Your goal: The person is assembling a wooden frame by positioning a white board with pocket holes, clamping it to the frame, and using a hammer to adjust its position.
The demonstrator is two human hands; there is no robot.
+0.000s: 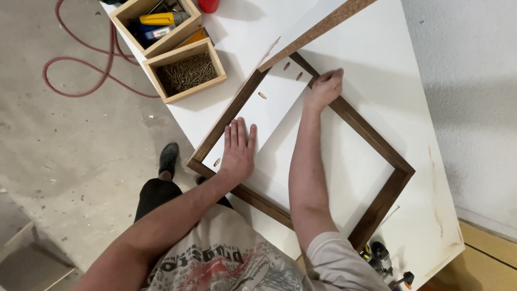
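The left hand (238,148) lies flat, fingers spread a little, pressing a white panel (266,108) with slot-shaped holes inside a dark wooden frame (377,143) on the white surface (388,64). Farther off, the right hand (325,89) is curled at the frame's far rail; what it pinches, if anything, cannot be made out. Beyond, a box of screws (186,71) sits beside a tool box (153,24), cut off at the top.
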